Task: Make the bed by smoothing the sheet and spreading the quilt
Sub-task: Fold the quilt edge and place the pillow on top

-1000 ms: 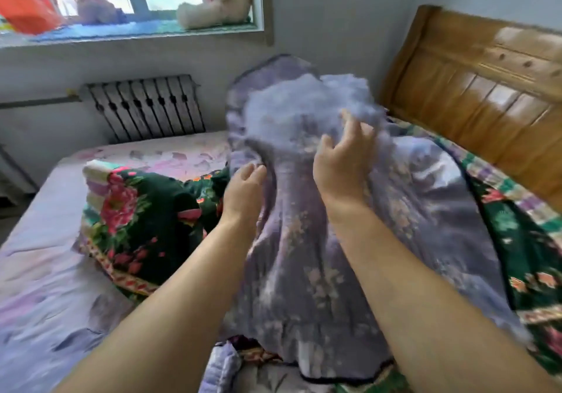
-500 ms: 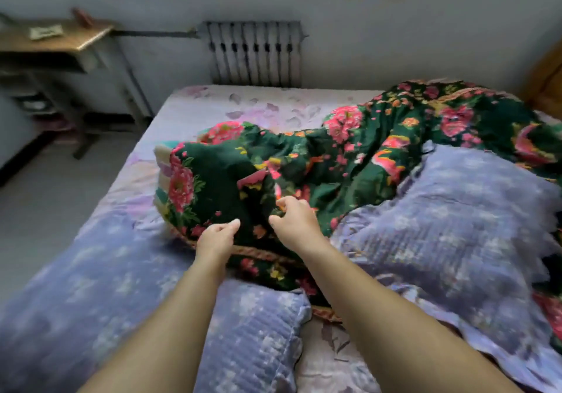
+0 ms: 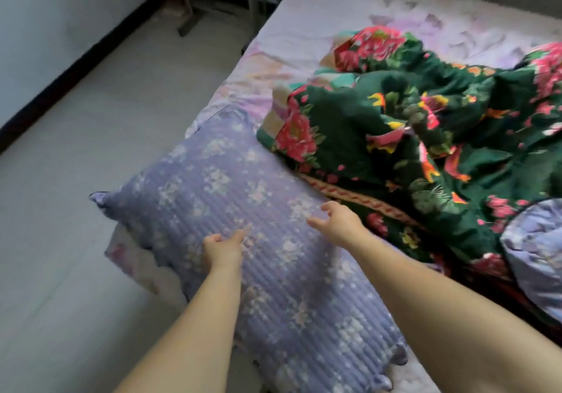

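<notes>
Underfoot, so to speak, a pale grey floor (image 3: 76, 179) fills the 9 o'clock side, meeting a light wall (image 3: 54, 6) along a dark skirting strip. Metal furniture legs (image 3: 188, 12) stand at 11 o'clock near the bed's far corner. On the bed, a pale floral sheet (image 3: 319, 21) shows from 12 to 1 o'clock, creased in places. The quilt (image 3: 410, 125), dark green with red flowers, lies bunched on it at 2 to 3 o'clock. A lilac quilted pillow (image 3: 231, 186) lies at centre, touching the quilt's patterned edge; a second lilac pillow (image 3: 535, 249) peeks in at 4 o'clock. Over the centre pillow, the left hand (image 3: 222, 248) and the right hand (image 3: 337, 222) hover with fingers loosely spread, holding nothing.
</notes>
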